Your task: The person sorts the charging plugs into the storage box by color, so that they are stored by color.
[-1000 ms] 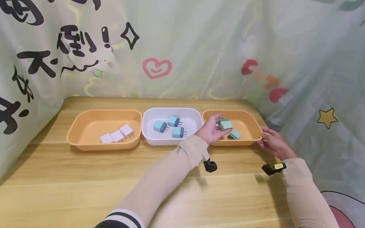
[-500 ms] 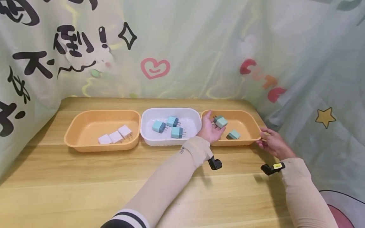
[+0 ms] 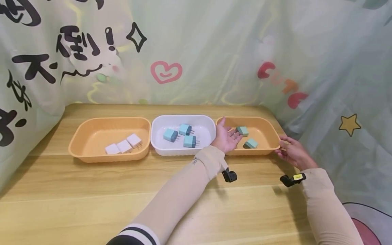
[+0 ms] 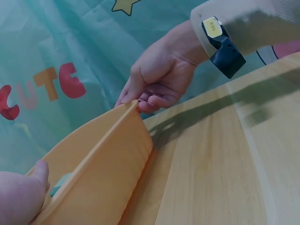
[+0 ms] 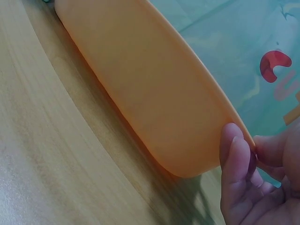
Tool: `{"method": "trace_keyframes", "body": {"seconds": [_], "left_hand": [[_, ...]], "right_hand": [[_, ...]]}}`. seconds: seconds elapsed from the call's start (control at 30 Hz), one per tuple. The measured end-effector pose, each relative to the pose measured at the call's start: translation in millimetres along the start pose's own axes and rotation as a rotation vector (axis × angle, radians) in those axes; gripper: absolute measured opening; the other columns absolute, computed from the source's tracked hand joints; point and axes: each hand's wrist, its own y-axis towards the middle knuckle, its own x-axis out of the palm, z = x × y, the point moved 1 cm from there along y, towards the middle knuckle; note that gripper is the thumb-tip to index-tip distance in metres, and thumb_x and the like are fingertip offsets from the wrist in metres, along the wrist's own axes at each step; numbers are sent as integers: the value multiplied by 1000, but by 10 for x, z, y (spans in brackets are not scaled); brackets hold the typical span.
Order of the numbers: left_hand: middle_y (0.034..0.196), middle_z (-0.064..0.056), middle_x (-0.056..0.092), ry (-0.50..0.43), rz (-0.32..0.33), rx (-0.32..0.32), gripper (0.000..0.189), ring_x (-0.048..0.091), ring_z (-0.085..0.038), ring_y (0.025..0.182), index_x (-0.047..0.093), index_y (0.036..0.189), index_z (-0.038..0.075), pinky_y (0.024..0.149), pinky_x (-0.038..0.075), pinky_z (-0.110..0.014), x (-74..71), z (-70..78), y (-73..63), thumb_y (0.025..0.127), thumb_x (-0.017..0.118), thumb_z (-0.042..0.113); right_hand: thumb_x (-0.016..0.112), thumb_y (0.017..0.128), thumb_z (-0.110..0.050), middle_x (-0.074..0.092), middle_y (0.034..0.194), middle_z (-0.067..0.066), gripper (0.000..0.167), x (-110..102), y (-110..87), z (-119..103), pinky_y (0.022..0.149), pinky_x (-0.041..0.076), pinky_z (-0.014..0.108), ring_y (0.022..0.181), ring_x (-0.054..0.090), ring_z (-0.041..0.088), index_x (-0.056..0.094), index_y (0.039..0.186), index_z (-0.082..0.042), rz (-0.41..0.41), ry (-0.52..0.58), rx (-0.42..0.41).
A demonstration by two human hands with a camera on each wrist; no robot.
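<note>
My left hand (image 3: 226, 140) lies palm up over the left end of the right-hand orange tray (image 3: 267, 131), its fingers loosely extended and nothing in them. Just beyond its fingertips a green charger plug (image 3: 243, 131) rests on the tray floor. A second green charger plug (image 3: 251, 143) lies nearer the front wall. At the tray's right corner my right hand (image 3: 295, 153) pinches the rim between thumb and fingers; the right wrist view shows this pinch on the orange wall (image 5: 140, 89) up close. In the left wrist view, the tray's wall mostly hides its contents.
A white tray (image 3: 157, 147) in the middle holds three blue charger plugs (image 3: 190, 141), prongs pointing right. To its left, another orange tray (image 3: 80, 149) holds three white charger plugs (image 3: 124, 146). All trays stand in a row on a wooden table (image 3: 92, 197), with a printed curtain (image 3: 208, 51) behind.
The left hand has let go of a green charger plug, which dropped from the fingers onto the tray floor. The right hand keeps its pinch on the rim.
</note>
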Motion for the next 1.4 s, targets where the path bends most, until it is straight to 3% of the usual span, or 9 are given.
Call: {"method": "trace_keyframes", "body": {"seconds": [0.17,0.37,0.5,0.67,1.03,1.2,1.4], "left_hand": [[153,-29,19,57,-40,-32,79,23,-42,140,17,150,-7,114,30,-48,-30,10,-36,99,46,45],[150,-27,31,164,-128,-106,74,32,-42,136,24,148,-7,112,33,-49,-58,50,-112,100,43,45],[151,-27,29,279,-197,-137,72,32,-43,136,23,149,-7,113,31,-50,-69,90,-170,101,41,43],[148,-28,33,482,-229,-160,68,36,-44,134,26,148,-6,111,34,-51,-121,124,-249,101,44,40],[141,-28,44,816,-260,-155,63,47,-43,125,42,139,-7,103,45,-50,-238,277,-436,102,41,44],[137,-26,49,1013,-264,-101,63,55,-37,118,45,135,-9,100,47,-49,-301,392,-562,103,37,45],[131,-20,55,1266,-245,-37,63,54,-34,119,48,133,-8,95,52,-44,-345,464,-683,104,36,46]], "right_hand": [[42,104,-14,59,79,6,38,-5,7,21,57,56,21,63,63,11,32,140,-10,11,-10,-2],[42,104,-13,60,78,7,35,-12,-6,28,57,55,21,63,63,12,35,138,-11,11,4,1],[40,104,-12,60,75,6,27,-13,-9,17,56,55,20,62,63,11,40,131,-14,6,8,-3],[41,104,-13,60,75,6,21,-12,0,15,56,55,20,62,62,12,43,124,-17,8,3,-2],[43,104,-15,62,75,6,13,-5,-9,18,55,55,21,63,63,12,48,115,-21,-2,7,-7],[43,104,-14,61,75,6,15,21,-11,-4,56,55,21,63,62,12,46,118,-19,-4,10,-4],[42,104,-14,60,76,6,19,22,-5,-2,56,55,21,63,62,12,44,122,-18,-8,7,-5]]}}
